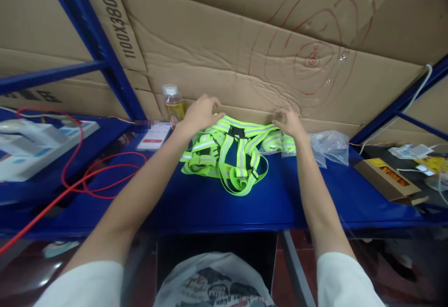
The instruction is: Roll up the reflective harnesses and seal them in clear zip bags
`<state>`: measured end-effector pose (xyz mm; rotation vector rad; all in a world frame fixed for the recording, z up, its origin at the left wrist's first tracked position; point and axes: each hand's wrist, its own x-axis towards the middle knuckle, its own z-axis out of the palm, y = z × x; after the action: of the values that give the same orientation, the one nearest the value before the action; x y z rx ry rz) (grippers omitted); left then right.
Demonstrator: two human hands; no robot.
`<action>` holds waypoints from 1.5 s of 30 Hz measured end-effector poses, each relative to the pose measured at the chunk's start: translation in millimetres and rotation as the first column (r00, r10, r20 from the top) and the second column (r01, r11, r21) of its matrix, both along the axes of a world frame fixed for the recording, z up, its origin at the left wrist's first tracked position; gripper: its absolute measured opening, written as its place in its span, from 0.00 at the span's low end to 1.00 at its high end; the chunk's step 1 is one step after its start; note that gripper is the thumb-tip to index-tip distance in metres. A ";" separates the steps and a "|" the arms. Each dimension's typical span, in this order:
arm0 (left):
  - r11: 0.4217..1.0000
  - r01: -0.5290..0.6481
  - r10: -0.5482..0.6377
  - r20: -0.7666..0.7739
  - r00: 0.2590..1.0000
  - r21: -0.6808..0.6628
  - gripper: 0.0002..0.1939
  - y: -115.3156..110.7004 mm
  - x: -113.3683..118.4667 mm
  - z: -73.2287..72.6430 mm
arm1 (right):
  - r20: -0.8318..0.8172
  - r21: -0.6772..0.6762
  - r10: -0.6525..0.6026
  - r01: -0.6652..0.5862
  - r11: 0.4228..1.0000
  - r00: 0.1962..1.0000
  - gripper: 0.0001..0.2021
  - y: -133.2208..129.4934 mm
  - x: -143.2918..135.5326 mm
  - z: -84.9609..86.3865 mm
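A neon-yellow reflective vest (241, 157) made of straps with silver stripes lies bunched on the blue table. My left hand (203, 113) is at the upper left end of its top band, thumb on the strap and fingers curled behind. At the band's other end, my right hand (290, 122) bends its fingers around the edge; its fingertips are partly hidden. Between the two hands the band runs nearly straight. A black buckle piece (237, 133) sits at the middle of the straps. Packed yellow bundles in clear bags (272, 143) lie beside my right wrist.
A bottle (174, 106) and a phone (154, 136) stand and lie left of the vest. Red cable (105, 169) loops across the left side. Clear plastic bags (331, 147) and an open carton (387, 181) are on the right. Cardboard (210, 41) walls the back.
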<state>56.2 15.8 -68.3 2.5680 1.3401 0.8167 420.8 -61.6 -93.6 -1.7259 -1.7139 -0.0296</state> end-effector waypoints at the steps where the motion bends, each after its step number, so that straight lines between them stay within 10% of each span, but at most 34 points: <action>1: 0.992 0.123 -0.123 -0.004 0.992 -0.029 0.18 -20.2 2.9 1.7 | 0.012 0.021 0.019 -0.020 1.000 1.000 0.14 -7.2 -5.9 6.9; 6: 0.715 0.697 -0.692 -0.195 0.695 -0.054 0.27 -140.6 -2.5 -41.7 | -0.049 -0.361 0.269 -0.269 0.893 0.962 0.19 -71.0 -55.6 6.5; 9: 0.714 0.695 -0.618 -0.389 0.684 0.087 0.26 -179.2 -12.7 -88.0 | 0.100 -0.585 0.226 -0.126 0.801 0.969 0.19 -105.4 -76.3 -22.7; 12: 0.783 0.622 -0.588 -0.310 0.747 0.014 0.07 -173.5 -20.4 -111.3 | 0.134 -0.563 0.164 -0.061 0.824 0.977 0.15 -116.2 -77.9 -52.5; 17: 0.759 0.611 -0.515 0.366 0.775 -0.227 0.07 -138.5 -39.4 -95.4 | -0.241 -0.314 0.269 -0.337 0.887 0.933 0.15 -116.7 -64.6 -71.9; 24: 0.748 0.568 -0.003 0.854 0.520 -0.343 0.23 -116.1 -73.9 -76.4 | -0.847 -0.044 0.223 -0.483 0.874 0.482 0.35 -149.5 -69.0 -53.5; 31: 0.769 0.576 -0.011 0.895 0.446 -0.278 0.27 -103.1 -85.0 -74.0 | -0.659 -0.471 0.153 -0.562 0.679 0.737 0.63 -183.0 -54.4 -33.5; 38: 0.762 0.567 0.022 0.887 0.462 -0.314 0.24 -103.0 -90.2 -77.5 | -0.747 -0.110 0.239 -0.470 0.876 0.620 0.55 -204.9 -25.5 -35.1; 42: 0.732 0.579 0.037 0.869 0.494 -0.360 0.20 -105.2 -100.8 -73.7 | -0.484 -0.169 0.113 -0.220 0.961 0.867 0.43 -221.6 -19.1 -36.0; 45: 0.688 0.628 -0.190 0.744 0.641 -0.365 0.15 -115.7 -111.9 -69.6 | -0.155 -0.167 -0.087 0.060 0.984 0.984 0.26 -234.6 -25.1 -40.8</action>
<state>-55.7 -99.9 -137.9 1.6978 0.5571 0.8828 395.7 -296.3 -134.4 -1.8551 -1.5688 0.2168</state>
